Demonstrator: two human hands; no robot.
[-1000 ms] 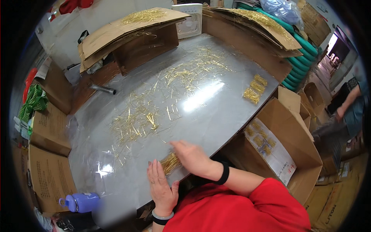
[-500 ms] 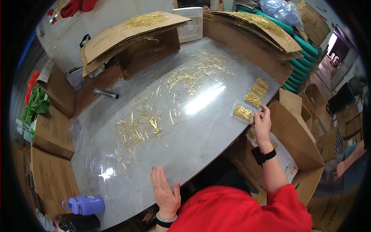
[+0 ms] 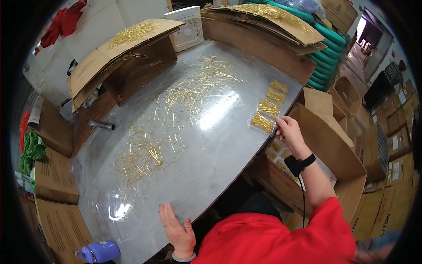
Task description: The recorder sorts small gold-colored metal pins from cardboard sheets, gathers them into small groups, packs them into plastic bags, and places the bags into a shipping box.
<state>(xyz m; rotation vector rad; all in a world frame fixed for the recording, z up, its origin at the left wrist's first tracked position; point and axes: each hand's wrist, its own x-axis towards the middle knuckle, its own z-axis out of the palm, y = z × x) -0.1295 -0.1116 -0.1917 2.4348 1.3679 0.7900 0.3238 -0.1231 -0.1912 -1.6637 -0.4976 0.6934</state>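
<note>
Clear pack (image 3: 253, 121) of gold wire pins (image 3: 263, 122), just left of the right hand (image 3: 291, 134) pinching its edge, best kept level; left hand (image 3: 179, 234) spread open.

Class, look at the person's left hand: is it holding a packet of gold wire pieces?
No, the left hand lies open on the grey tabletop, while the right hand pinches the edge of the nearest gold packet.
</note>
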